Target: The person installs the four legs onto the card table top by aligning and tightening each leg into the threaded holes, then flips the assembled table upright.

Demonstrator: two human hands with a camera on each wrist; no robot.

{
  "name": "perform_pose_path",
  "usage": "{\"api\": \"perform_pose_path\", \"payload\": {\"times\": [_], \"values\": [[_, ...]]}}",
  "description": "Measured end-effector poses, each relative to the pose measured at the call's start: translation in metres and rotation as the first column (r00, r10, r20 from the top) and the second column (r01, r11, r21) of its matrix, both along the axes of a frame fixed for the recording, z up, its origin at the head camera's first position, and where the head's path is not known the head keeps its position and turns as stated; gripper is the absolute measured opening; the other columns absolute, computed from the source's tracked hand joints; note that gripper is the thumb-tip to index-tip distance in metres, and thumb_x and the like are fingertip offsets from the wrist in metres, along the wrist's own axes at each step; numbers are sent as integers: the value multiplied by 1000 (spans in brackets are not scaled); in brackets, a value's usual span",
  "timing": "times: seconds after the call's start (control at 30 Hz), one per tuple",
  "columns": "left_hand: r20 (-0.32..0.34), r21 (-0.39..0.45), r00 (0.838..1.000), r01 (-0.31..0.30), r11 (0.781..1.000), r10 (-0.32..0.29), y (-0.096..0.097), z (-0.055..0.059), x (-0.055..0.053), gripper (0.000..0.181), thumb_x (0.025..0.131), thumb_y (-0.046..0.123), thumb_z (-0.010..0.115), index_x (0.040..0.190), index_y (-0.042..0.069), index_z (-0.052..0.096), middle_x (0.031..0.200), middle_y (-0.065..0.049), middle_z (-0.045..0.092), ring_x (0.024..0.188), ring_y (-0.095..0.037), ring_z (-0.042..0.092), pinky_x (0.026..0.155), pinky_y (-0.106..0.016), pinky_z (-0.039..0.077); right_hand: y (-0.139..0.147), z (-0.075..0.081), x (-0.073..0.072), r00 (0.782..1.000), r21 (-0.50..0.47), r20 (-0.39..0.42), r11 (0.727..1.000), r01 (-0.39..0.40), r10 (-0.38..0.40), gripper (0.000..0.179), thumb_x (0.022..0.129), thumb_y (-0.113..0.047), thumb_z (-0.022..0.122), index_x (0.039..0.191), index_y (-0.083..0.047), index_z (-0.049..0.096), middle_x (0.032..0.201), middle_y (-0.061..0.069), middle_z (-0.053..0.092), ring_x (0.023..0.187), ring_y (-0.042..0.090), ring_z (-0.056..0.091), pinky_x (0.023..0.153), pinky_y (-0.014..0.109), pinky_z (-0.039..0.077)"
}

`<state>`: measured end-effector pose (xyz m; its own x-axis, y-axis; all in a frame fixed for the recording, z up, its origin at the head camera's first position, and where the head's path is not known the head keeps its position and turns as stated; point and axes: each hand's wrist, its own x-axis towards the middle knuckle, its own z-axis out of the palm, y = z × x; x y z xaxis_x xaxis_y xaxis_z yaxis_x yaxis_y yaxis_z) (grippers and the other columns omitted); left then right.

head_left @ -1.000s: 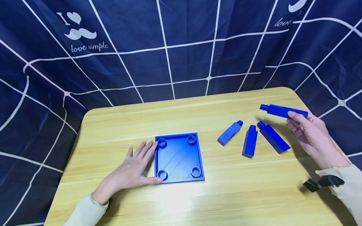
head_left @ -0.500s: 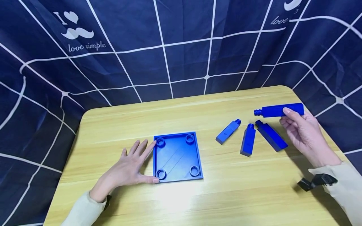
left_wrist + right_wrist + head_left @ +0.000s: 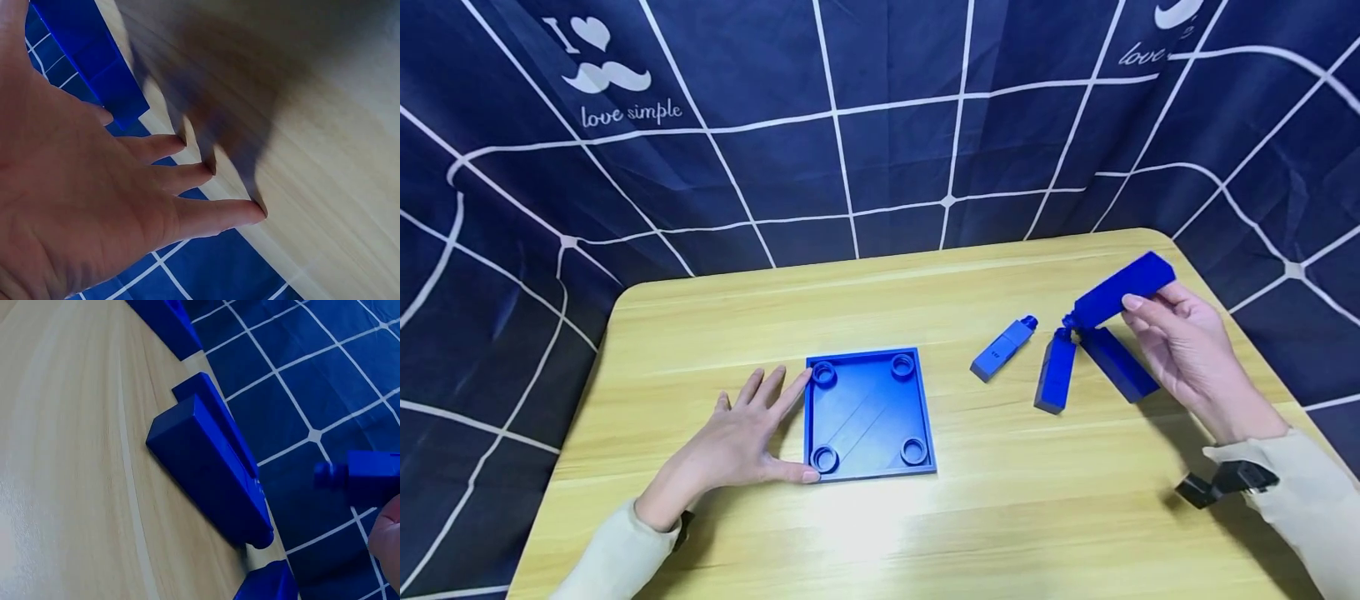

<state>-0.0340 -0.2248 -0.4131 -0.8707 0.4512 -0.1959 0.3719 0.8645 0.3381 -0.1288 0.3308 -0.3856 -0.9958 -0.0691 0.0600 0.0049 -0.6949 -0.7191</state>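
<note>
**Peg in R hand, L hand bracing the tray**

R hand [image 3: 1183, 350] pinches the held peg [image 3: 1123, 287] btwn thumb & fingers, up over the table's [image 3: 737, 317] right half, toward its far right corner. Its stud [image 3: 330, 475] aims to the near left; in the head view it overlaps the necks of the middle peg [image 3: 1056, 373] & right peg [image 3: 1118, 364], but the R wrist view shows it apart from them.

L hand [image 3: 733, 446] grips nothing: fingers spread, index tip at the tray's [image 3: 868, 417] far left corner, thumb at its near left. Tray lies just left of the table's middle, w/ ring sockets [image 3: 914, 451] at its four corners (all unfilled).

Left peg [image 3: 1003, 348] lies w/ the other two, btwn tray & R hand, necks toward the table's far edge.

Step in hand, I'd guess: getting a peg to the tray, L hand steadying. Next move prob. calls for turning the peg upright, stud down, lined up over a socket, tray held firm.
</note>
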Motion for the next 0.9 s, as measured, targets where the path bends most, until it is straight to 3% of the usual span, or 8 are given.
{"api": "perform_pose_path", "payload": {"times": [0.1,0.3,0.5,0.7,0.9], "values": [[8,-2,1000,6,1000,-6,0,2,-1,135,78,89,74,178,24,11,175,-30,22,155,-63,24,99,-95,28,-6,0,2,999,41,-45,999,-11,13,40,102,26,49,136,12,65,113,20,75,98,25,75,90,30,62],[17,-9,1000,10,1000,-10,1,5,-3,137,77,89,75,178,22,10,175,-30,22,155,-62,25,99,-94,29,-14,-1,5,996,120,-86,993,-21,31,40,105,22,50,140,10,64,114,17,75,101,23,74,95,30,60],[24,-15,1000,13,1000,-13,2,4,-3,137,78,88,75,178,22,10,175,-31,22,155,-63,24,98,-94,30,-21,2,12,997,268,-80,963,5,17,41,107,16,54,145,4,63,116,12,73,102,20,71,96,27,58],[53,-37,999,13,999,-11,3,7,-4,138,78,89,74,178,22,6,175,-31,20,154,-65,23,95,-95,31,-34,8,11,995,291,-89,957,-13,40,40,107,16,53,143,2,65,114,10,73,101,19,69,95,26,57],[110,-19,994,16,1000,-14,1,13,-6,138,79,88,75,178,24,3,176,-31,15,155,-65,18,95,-96,30,-47,8,10,990,340,-120,940,-30,75,39,107,15,54,142,1,65,121,10,74,109,18,70,101,25,55]]}}
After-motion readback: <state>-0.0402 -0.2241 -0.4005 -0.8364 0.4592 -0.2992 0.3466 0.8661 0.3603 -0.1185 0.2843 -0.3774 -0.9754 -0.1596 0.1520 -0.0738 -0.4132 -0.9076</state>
